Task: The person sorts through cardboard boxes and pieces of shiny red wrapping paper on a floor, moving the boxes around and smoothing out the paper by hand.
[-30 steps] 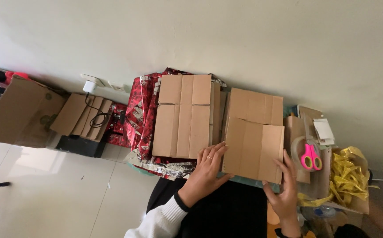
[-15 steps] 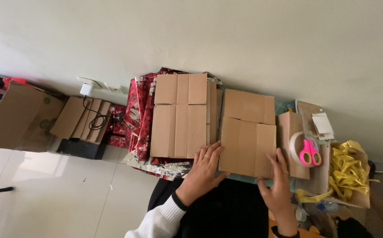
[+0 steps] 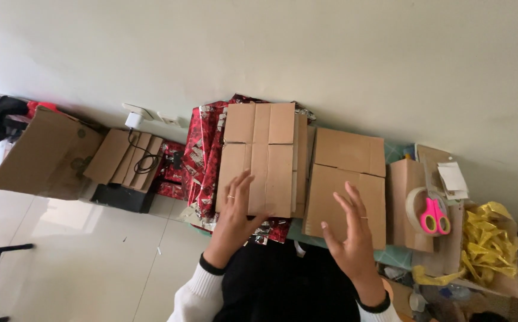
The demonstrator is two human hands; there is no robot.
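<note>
1. Straight ahead I see two flattened cardboard boxes lying side by side on a low surface against a pale wall; I use the right-hand flattened box (image 3: 347,191) as my landmark.
2. My right hand (image 3: 349,238) hovers over the near edge of that box, fingers spread and holding nothing; I cannot tell whether the fingertips touch the cardboard.
3. Just left of the landmark lies the left-hand flattened box (image 3: 262,158), on top of a stack of similar sheets.
4. My left hand (image 3: 235,211) rests flat on that box's near left corner, fingers loosely spread, a ring on one of them, gripping nothing.
5. Beneath and to the left of that stack, red patterned wrapping paper (image 3: 202,149) with a silver underside sticks out.
6. Right of the landmark, pink-handled scissors (image 3: 433,216) lie beside a roll of clear tape (image 3: 415,206) on brown cardboard.
7. Further right, an open carton (image 3: 450,262) holds a heap of yellow ribbon (image 3: 488,238).
8. Far left of the landmark, a large open cardboard box (image 3: 47,155) lies on its side on the white tiled floor; I cannot see into it.
</note>
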